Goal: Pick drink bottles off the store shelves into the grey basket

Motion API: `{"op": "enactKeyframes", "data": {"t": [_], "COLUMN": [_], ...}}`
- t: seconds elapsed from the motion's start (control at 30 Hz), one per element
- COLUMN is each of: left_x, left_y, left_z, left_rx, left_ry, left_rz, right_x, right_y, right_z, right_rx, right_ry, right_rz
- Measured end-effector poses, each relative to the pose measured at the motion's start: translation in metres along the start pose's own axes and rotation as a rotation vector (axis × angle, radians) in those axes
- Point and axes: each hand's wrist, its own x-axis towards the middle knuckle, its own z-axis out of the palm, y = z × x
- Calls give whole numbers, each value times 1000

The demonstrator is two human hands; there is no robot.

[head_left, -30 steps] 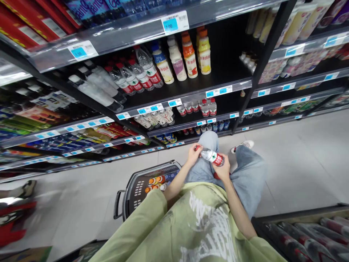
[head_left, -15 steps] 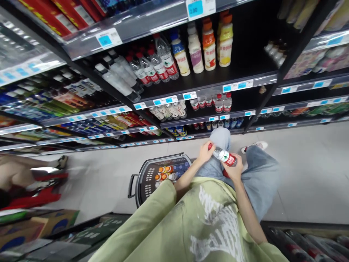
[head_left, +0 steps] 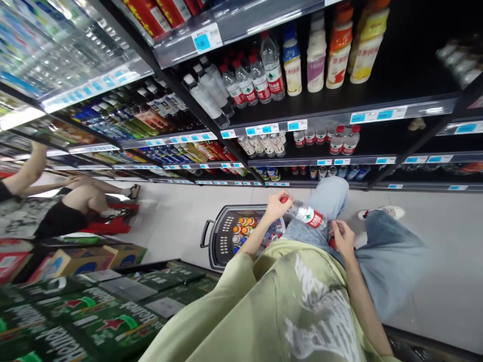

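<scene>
My left hand point(head_left: 278, 205) is closed round the red cap end of a clear water bottle point(head_left: 312, 217) with a red and white label. The bottle lies tilted above my knee, its base pointing right. Just beyond that base, my right hand point(head_left: 343, 237) is apart from the bottle, its fingers loosely bent and holding nothing. A dark shopping basket point(head_left: 214, 246) stands on the floor beside my left arm. Orange-capped bottles point(head_left: 245, 225) and other bottles lie in it, partly hidden by my forearm.
Ahead, shelves hold water bottles point(head_left: 249, 83) and milk drinks point(head_left: 317, 60), with price tags point(head_left: 264, 129) along the edges. At left, another person point(head_left: 83, 198) sits low on something red. Stacked green beer cartons point(head_left: 98, 311) stand at lower left. Pale floor point(head_left: 169, 211) runs between.
My right hand has let go of the bottle's lower end and moved off to the right. The bottle stays in my left hand. My view has shifted left, showing more of the seated person.
</scene>
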Motion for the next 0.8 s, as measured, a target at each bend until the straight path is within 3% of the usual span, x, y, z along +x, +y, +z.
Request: {"op": "enactKeyframes", "data": {"t": [0.13,0.23,0.4,0.57,0.8], "left_x": [3,1,-22,-71,-135], "left_y": [-6,-26,-91,-155,-200], "left_z": [-45,-63,-69,-70,-66], "left_rx": [128,365,656,730,644], "left_ry": [175,251,127,-45,-158], "left_rz": [-56,-137,-316,-568,-693], "right_x": [2,2,4,9,18], "right_y": [0,-1,-3,-1,8], "right_z": [-1,-2,-6,-10,-17], "right_rx": [21,8,-15,-55,-133], "right_ry": [30,43,88,124,198], "right_rz": [42,45,66,72,127]}}
